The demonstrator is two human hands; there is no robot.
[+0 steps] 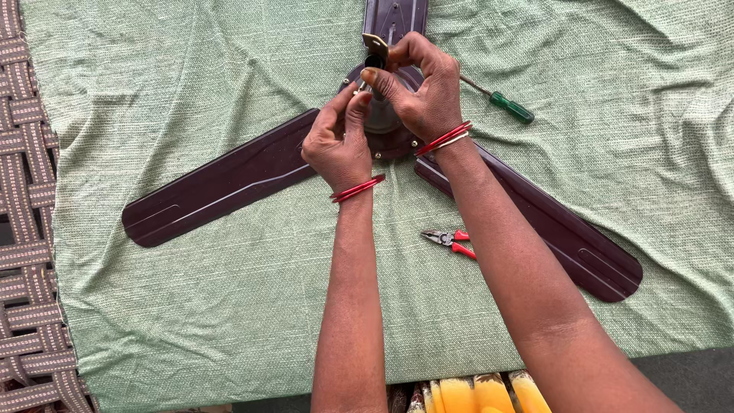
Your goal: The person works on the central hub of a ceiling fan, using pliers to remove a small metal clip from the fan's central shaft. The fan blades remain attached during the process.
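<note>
A dark maroon ceiling fan lies flat on a green cloth (191,92), one blade (222,183) reaching left, another (566,237) right, a third (394,15) away from me. Both hands work at the fan's hub (386,141). My right hand (420,88) grips a small brass-coloured bracket (375,44) on the black centre shaft. My left hand (338,145) pinches a small part just beside it with thumb and forefinger; the part is too small to make out. Red bangles ring both wrists.
A green-handled screwdriver (511,107) lies right of the hub. Red-handled pliers (451,242) rest on the cloth between my forearms. Woven brown strapping (23,229) of the cot shows along the left edge. Yellow fabric (474,394) is at the bottom.
</note>
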